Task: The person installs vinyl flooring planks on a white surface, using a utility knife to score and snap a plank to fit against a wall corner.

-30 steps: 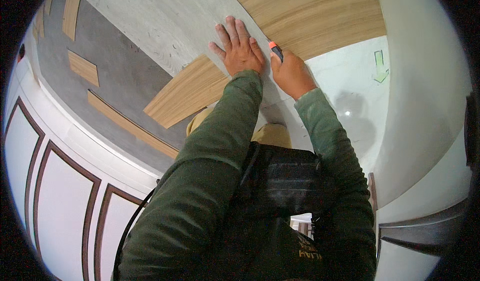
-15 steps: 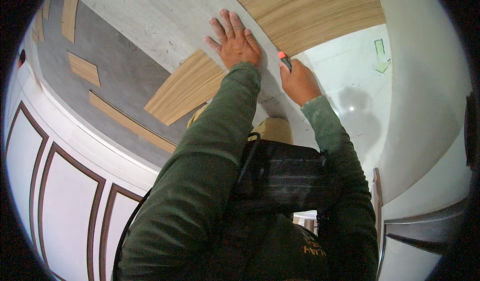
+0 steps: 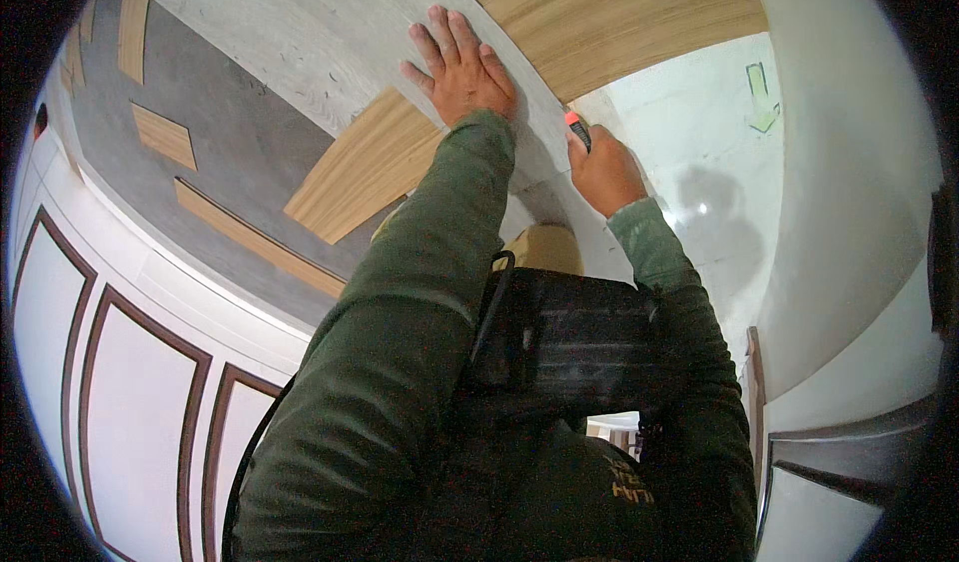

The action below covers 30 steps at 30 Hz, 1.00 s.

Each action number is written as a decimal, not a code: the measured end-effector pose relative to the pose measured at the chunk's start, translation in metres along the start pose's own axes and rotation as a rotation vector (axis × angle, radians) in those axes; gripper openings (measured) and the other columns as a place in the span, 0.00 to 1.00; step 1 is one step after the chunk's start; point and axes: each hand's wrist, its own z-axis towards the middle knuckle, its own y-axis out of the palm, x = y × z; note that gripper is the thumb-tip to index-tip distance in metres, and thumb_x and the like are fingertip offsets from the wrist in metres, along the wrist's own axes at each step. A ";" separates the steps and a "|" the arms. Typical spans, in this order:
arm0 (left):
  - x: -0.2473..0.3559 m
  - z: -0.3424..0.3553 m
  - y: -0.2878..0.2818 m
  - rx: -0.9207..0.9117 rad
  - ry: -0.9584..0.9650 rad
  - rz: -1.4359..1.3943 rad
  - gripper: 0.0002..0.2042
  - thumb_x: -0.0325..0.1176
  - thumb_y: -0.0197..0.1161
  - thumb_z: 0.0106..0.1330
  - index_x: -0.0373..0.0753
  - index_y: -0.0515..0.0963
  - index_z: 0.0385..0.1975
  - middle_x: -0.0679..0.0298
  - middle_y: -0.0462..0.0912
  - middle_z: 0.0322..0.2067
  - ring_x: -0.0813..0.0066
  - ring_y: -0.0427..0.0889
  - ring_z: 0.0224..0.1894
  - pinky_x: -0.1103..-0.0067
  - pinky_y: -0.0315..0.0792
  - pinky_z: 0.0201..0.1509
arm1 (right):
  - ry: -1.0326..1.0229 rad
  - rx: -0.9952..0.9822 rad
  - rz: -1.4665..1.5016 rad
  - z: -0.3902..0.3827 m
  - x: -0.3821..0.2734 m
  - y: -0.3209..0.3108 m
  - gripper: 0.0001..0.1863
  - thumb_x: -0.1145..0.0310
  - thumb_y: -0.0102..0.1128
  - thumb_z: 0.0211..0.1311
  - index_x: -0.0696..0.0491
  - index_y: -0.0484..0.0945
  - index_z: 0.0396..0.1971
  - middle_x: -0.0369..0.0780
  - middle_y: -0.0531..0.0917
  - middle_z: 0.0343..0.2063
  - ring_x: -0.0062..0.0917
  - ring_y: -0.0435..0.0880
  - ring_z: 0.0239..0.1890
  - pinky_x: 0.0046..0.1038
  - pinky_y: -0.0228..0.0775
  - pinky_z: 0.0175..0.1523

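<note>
My left hand point(image 3: 466, 82) lies flat with fingers spread on a pale grey plank strip point(image 3: 330, 22), pressing on it. To its right, my right hand point(image 3: 607, 172) is closed round an orange and black utility knife point(image 3: 577, 130). The blade cannot be made out. The knife is beside the grey strip's right edge, just below the corner of a wood-grain sheet point(image 3: 629, 22). A wood-grain plank piece point(image 3: 365, 167) lies left of my left wrist, partly under that sleeve.
Several wood-grain offcuts point(image 3: 163, 136) and a long narrow strip point(image 3: 255, 234) lie on the dark grey floor point(image 3: 240, 152) at left. White floor point(image 3: 689, 112) with a green arrow mark point(image 3: 762, 97) borders the curved white wall point(image 3: 849, 162). Panelled white fronts point(image 3: 140, 392) stand at lower left.
My right hand and the knife have drawn slightly toward me and right, away from the sheet's corner. My left hand stays flat; the whole view has shifted slightly.
</note>
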 end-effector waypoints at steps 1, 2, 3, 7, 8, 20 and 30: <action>0.001 0.000 -0.001 -0.002 -0.001 -0.009 0.27 0.42 0.34 0.70 0.42 0.53 0.69 0.63 0.44 0.72 0.54 0.34 0.74 0.46 0.25 0.70 | 0.010 -0.006 -0.008 -0.001 0.004 0.001 0.21 0.56 0.53 0.64 0.63 0.74 0.33 0.58 0.79 0.30 0.54 0.80 0.35 0.48 0.71 0.41; 0.000 -0.001 -0.001 -0.004 -0.003 -0.015 0.27 0.42 0.34 0.70 0.42 0.53 0.69 0.63 0.44 0.72 0.54 0.34 0.74 0.46 0.25 0.70 | -0.013 0.009 0.002 -0.001 0.007 0.005 0.21 0.56 0.53 0.64 0.63 0.74 0.32 0.58 0.79 0.30 0.54 0.80 0.35 0.49 0.71 0.41; -0.001 -0.002 0.000 -0.004 -0.003 -0.006 0.27 0.42 0.34 0.70 0.43 0.53 0.69 0.63 0.44 0.72 0.54 0.34 0.74 0.46 0.25 0.70 | -0.035 0.025 0.014 -0.001 0.010 0.008 0.21 0.56 0.53 0.64 0.63 0.74 0.32 0.58 0.79 0.30 0.55 0.79 0.35 0.49 0.71 0.41; -0.003 -0.001 0.002 0.009 -0.004 0.024 0.27 0.41 0.35 0.70 0.43 0.53 0.69 0.63 0.43 0.72 0.54 0.35 0.74 0.46 0.26 0.70 | -0.090 0.074 0.023 -0.002 0.013 0.010 0.20 0.56 0.53 0.64 0.62 0.73 0.32 0.58 0.79 0.30 0.55 0.79 0.34 0.49 0.71 0.40; -0.002 0.001 0.004 0.015 -0.004 0.028 0.27 0.41 0.35 0.70 0.43 0.53 0.69 0.63 0.43 0.72 0.54 0.35 0.74 0.46 0.26 0.70 | -0.077 0.070 0.020 -0.002 0.013 0.009 0.20 0.56 0.53 0.64 0.62 0.73 0.31 0.58 0.79 0.29 0.56 0.79 0.33 0.49 0.71 0.40; -0.006 -0.004 0.000 0.012 0.024 0.041 0.27 0.40 0.39 0.69 0.41 0.55 0.69 0.64 0.42 0.73 0.55 0.34 0.74 0.46 0.24 0.70 | -0.092 0.095 -0.048 0.001 0.020 0.016 0.20 0.55 0.52 0.64 0.62 0.72 0.31 0.58 0.79 0.27 0.56 0.79 0.33 0.50 0.71 0.38; -0.004 0.000 -0.001 0.026 0.021 -0.004 0.27 0.41 0.37 0.69 0.42 0.54 0.69 0.66 0.42 0.73 0.56 0.33 0.74 0.46 0.26 0.70 | -0.122 0.172 0.032 -0.045 0.086 0.022 0.17 0.60 0.51 0.65 0.62 0.71 0.38 0.57 0.78 0.29 0.54 0.79 0.34 0.46 0.70 0.40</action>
